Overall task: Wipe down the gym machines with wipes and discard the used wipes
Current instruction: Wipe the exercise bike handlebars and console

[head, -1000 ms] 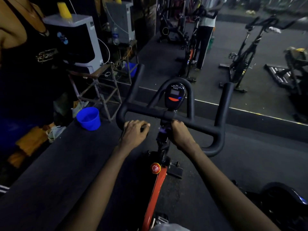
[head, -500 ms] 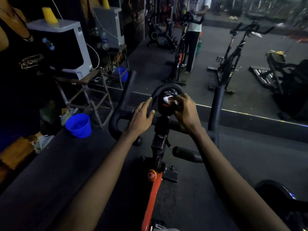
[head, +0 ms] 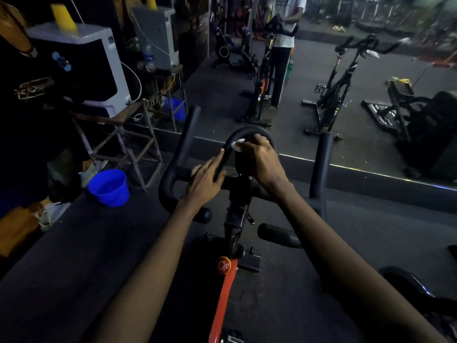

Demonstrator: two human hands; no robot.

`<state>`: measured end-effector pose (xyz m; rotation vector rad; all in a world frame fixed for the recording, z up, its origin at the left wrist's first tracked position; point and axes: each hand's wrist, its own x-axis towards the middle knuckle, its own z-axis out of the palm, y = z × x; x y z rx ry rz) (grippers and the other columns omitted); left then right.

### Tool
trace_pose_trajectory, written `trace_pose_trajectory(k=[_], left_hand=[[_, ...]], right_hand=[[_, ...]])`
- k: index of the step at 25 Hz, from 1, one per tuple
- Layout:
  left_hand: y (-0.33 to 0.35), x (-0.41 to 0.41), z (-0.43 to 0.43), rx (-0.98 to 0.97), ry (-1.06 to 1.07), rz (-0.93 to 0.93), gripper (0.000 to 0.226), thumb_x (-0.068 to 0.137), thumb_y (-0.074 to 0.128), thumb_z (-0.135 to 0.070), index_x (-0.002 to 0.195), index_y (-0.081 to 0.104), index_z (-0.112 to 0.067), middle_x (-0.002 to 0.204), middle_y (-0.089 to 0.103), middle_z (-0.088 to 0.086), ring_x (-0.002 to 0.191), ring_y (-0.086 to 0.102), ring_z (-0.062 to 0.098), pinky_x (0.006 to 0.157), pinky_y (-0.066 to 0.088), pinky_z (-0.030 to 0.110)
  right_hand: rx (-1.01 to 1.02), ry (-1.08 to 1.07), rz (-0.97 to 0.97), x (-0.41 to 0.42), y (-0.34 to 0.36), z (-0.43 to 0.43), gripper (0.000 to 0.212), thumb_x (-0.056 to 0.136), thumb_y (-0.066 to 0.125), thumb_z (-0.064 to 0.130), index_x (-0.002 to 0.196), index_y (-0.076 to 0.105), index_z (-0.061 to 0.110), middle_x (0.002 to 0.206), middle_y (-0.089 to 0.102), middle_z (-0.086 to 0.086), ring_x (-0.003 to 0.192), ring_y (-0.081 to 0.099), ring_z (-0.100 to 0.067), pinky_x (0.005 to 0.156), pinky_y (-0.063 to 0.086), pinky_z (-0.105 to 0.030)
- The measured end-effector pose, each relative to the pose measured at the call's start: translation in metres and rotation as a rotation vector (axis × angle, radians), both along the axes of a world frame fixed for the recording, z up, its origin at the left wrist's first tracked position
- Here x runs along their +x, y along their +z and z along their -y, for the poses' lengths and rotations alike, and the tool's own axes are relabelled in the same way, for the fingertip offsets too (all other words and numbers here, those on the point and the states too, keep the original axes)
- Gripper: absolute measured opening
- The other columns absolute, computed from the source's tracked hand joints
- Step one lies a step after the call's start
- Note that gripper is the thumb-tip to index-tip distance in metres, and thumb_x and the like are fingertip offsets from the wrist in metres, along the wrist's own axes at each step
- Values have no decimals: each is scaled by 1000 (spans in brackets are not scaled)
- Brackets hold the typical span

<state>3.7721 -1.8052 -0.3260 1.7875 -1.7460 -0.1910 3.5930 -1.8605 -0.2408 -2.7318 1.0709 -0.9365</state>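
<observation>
Your right hand [head: 262, 159] has carried one crumpled white wipe [head: 237, 144] up onto the top of the black padded handlebar loop [head: 247, 130], fingers curled round it, while your left hand [head: 204, 181] rests straight-fingered against the loop's left side.

Both arms outstretched, left hand [head: 206, 180] fingers straight, right hand [head: 262, 160] curled, pressing down

Wipe [head: 237, 144] mostly under right hand [head: 259, 159], prob. bunched; bike frame [head: 223, 300] cut btm.
</observation>
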Motion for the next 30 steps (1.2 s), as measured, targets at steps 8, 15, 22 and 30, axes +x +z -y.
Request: trace_pose_trajectory(k=[8, 15, 22, 30], left_hand=[[4, -3, -4, -66, -118, 100, 61, 102, 45, -29, 156, 19, -35, 163, 18, 5, 146, 27, 26, 116, 22, 45], [5, -1, -5, -61, -117, 92, 61, 101, 47, -28, 155, 20, -36, 163, 19, 6, 146, 26, 26, 113, 27, 47], [2, -2, -2, -33, -114, 73, 61, 101, 47, -29, 155, 20, -38, 164, 17, 4, 147, 24, 27, 114, 26, 49], [2, 0, -2, -33, -126, 24, 62, 100, 49, -28, 155, 21, -38, 164, 17, 3, 148, 23, 25, 115, 24, 48]], right_hand=[[92, -190, 297, -30, -13, -13, 26, 95, 64, 25, 120, 71, 21, 103, 56, 8, 95, 58, -12, 80, 41, -19], [164, -301, 438, -21, -19, -15, 24, 88, 69, 9, 111, 74, 14, 91, 54, 6, 79, 55, -5, 70, 35, -2], [196, -326, 634, -16, -33, -32, 12, 91, 66, 8, 101, 70, 14, 95, 58, 3, 85, 55, 5, 74, 38, -6], [222, -198, 257, -20, -50, -46, 28, 84, 74, 12, 111, 69, 15, 107, 58, 0, 95, 58, -10, 78, 46, -19]])
